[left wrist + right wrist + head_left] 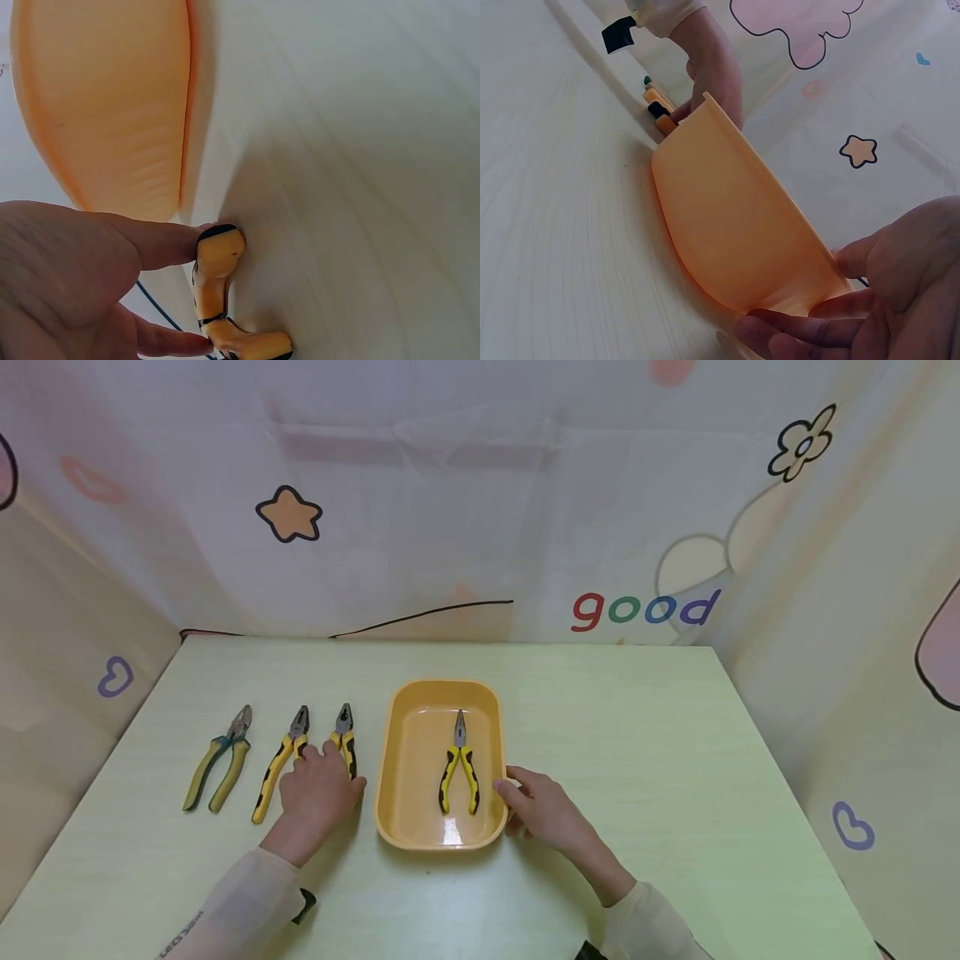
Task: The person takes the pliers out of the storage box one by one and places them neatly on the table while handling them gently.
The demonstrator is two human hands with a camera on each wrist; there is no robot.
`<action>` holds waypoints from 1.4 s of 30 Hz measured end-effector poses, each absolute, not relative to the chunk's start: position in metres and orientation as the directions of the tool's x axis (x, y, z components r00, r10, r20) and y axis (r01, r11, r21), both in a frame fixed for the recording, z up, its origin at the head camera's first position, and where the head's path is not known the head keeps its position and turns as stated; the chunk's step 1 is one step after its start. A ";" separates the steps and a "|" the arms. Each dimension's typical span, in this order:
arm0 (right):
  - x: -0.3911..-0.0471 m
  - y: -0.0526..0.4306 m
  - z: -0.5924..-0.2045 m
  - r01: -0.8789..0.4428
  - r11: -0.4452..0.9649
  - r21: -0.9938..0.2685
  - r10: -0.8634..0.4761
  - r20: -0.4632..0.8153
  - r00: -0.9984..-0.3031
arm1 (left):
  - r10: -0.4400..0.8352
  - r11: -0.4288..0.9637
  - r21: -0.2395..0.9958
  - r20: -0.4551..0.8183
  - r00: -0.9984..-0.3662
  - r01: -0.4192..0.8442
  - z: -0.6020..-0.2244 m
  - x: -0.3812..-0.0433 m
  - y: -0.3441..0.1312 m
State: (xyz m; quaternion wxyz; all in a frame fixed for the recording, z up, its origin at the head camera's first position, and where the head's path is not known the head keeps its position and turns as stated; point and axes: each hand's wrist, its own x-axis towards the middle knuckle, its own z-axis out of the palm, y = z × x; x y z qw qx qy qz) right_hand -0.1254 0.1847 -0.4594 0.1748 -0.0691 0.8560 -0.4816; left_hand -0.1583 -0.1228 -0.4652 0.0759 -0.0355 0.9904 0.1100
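Note:
My left hand (321,785) grips the yellow-and-black handles of the combination pliers (344,720) just left of the tray; their grey jaws point away. In the left wrist view, thumb and a finger press the outer sides of the pliers' handles (219,256). My right hand (546,810) holds the right side of the orange tray (408,760), thumb at the rim and fingers against the outer wall, as the right wrist view shows. Inside the tray lie long-nose pliers (460,735), yellow and black, handles spread toward me.
Left of my left hand lie another pair of yellow-and-black pliers (273,772), partly hidden by that hand, and green-handled pliers (224,753). A printed curtain (465,518) borders the pale table (637,727) at the back and sides.

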 end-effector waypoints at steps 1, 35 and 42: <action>-0.125 0.185 -0.459 0.050 0.527 -0.849 -0.287 -0.233 -0.929 | -0.052 0.974 0.212 -0.155 -0.987 -0.085 -0.465 -0.158 -0.123; -0.127 0.186 -0.459 0.050 0.523 -0.851 -0.284 -0.229 -0.931 | 0.056 0.957 0.277 0.117 -0.992 0.087 -0.406 -0.138 -0.090; -0.126 0.186 -0.459 0.046 0.527 -0.849 -0.286 -0.228 -0.931 | 0.118 0.943 0.279 0.225 -0.967 0.180 -0.397 -0.131 -0.071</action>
